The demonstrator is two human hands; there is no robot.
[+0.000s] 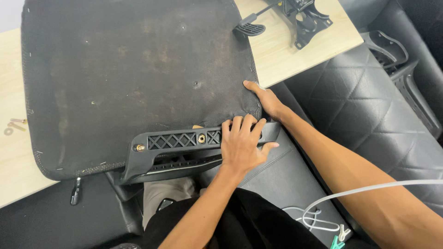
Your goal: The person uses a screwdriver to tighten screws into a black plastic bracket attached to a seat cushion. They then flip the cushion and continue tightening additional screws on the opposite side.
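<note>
An upturned black chair seat (138, 78) lies underside up on a light wooden table (286, 50). A black plastic armrest bracket (180, 147) with brass screw points rests against the seat's near edge. My left hand (242, 145) presses flat on the bracket's right end, fingers spread over it. My right hand (267, 101) grips the seat's near right corner, thumb on top of the fabric.
A black metal chair mechanism with a lever (300, 18) lies at the table's far right. Loose bolts and a washer (14, 125) sit at the left edge. A black quilted chair back (364, 115) and another armrest (397, 60) lie to the right. A white cable (332, 198) crosses my lap.
</note>
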